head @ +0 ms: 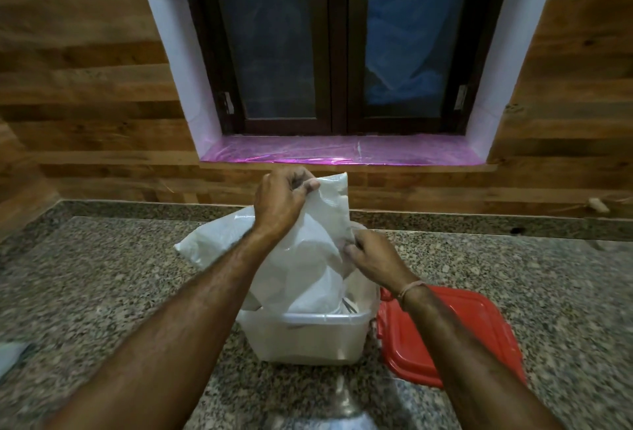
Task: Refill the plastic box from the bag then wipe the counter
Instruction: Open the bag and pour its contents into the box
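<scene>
Left hand (281, 203), head view: fingers and thumb curled, pinching the top edge of the white bag (301, 275) at its highest corner. Right hand (371, 255): lower and to the side, fingertips pinched on the bag's side fold. Both hands are closed on the film; neither touches the box.

Position of items: the bag stands upended above the plastic box (308, 337), with its lower end inside the box mouth. The box sits on the granite worktop (102, 275), directly before the person. A red lid (455, 330) lies flat just beside the box on the right. A pink-lined window sill (342, 152) runs behind. What the bag holds cannot be made out.

Handling assessment: the bag is thin, soft film, creased and slack, with no stiffness of its own. It will likely fold or sag wherever it is unsupported, and the smooth plastic may slip through a light pinch. Its weight looks to be low in the bag, so the upper corner serves for lifting and the side fold for steering the mouth. The box appears light and thin-walled. It could shift or tip if the bag drags on its rim. Any spill would land on the worktop around the box, which the wiping step must then cover.
</scene>
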Available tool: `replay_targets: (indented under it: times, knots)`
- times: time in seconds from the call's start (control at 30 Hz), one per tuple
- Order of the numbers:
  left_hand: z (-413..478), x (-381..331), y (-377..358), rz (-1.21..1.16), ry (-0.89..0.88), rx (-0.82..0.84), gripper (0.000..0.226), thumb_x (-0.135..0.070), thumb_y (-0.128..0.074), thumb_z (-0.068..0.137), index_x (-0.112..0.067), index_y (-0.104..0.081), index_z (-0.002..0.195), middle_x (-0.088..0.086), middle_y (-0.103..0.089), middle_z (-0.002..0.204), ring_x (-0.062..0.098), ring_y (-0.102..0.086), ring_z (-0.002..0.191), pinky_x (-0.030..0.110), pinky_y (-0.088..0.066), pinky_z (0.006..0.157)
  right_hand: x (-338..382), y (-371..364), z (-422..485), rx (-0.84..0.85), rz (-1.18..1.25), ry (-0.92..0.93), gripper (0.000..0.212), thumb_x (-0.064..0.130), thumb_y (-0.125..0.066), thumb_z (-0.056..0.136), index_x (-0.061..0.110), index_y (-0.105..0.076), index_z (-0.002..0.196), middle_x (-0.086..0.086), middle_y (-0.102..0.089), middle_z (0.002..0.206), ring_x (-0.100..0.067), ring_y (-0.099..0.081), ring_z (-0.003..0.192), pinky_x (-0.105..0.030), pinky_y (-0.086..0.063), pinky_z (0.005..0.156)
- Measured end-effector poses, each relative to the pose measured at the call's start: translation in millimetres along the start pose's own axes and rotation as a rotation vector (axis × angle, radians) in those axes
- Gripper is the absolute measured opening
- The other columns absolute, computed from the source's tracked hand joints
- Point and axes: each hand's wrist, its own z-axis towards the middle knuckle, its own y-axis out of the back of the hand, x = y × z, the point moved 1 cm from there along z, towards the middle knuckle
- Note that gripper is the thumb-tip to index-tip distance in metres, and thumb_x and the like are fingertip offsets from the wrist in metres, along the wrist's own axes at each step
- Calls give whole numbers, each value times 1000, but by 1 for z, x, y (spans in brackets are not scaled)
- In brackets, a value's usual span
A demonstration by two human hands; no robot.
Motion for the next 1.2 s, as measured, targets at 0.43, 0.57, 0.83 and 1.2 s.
replay_targets:
  times: [0.43,0.57,0.83,1.2]
  knots:
    - [-4,-13,1,0,-13,168,14,-35,-76,87,-23,-77,81,-12,-73,75,4,-69,71,35,-61,66,19,15,7,-161,695,40,33,24,-68,101,22,-65,134,2,-73,128,-12,-72,112,-31,-62,88]
    - [-4,-9,11,-34,-24,206,19,-41,-71,91,-23,-77,85,-11,-75,80,2,-69,77,39,-60,74,26,22,28,-262,793,-44,12,12,-69,99,2,-74,102,-10,-77,95,-16,-70,83,-31,-57,72]
    - [-38,95,99,260,203,273,59,-77,-51,78,-26,-68,101,-6,-73,96,18,-70,86,48,-60,79,13,28,37,-267,955,-201,6,7,-66,99,7,-71,97,2,-75,81,-10,-68,71,-22,-59,63]
    - [-41,51,82,267,-1,55,26,-44,-78,77,-20,-68,78,-10,-68,77,9,-62,75,33,-50,67,91,2,66,77,-294,305,47,57,-69,89,39,-63,132,10,-64,141,-15,-54,136,-62,-25,120]
